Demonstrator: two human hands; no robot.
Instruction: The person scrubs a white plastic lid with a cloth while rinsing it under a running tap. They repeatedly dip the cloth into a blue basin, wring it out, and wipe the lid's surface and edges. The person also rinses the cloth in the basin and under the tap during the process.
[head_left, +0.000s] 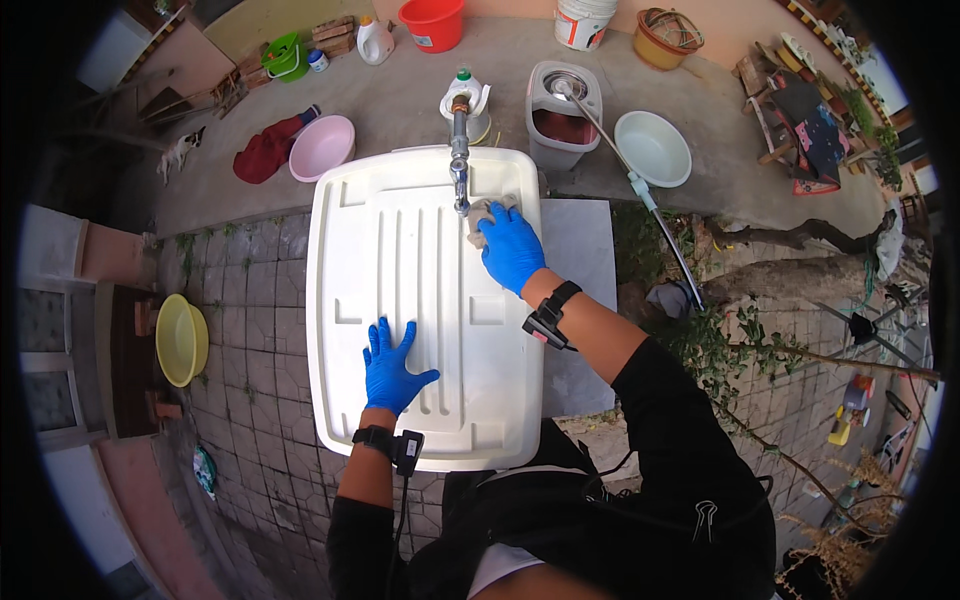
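A large white plastic lid (495, 360) with raised ribs and square recesses lies flat before me. My right hand (514, 247), in a blue glove, presses a crumpled greyish cloth (480, 229) onto the lid's far right part. Spread flat with fingers apart, my left hand (394, 371), also blue-gloved, rests on the lid's near left area and holds nothing. A metal faucet (460, 176) reaches over the lid's far edge, with its spout close to the cloth. What supports the lid is hidden beneath it.
Beyond the lid are a pink basin (322, 148), a mop bucket (547, 142) and a pale basin (652, 148). A mop handle (660, 217) slants down on the right. A grey slab (577, 322) adjoins the lid. A yellow basin (180, 341) stands left; a cat (178, 156) is farther off.
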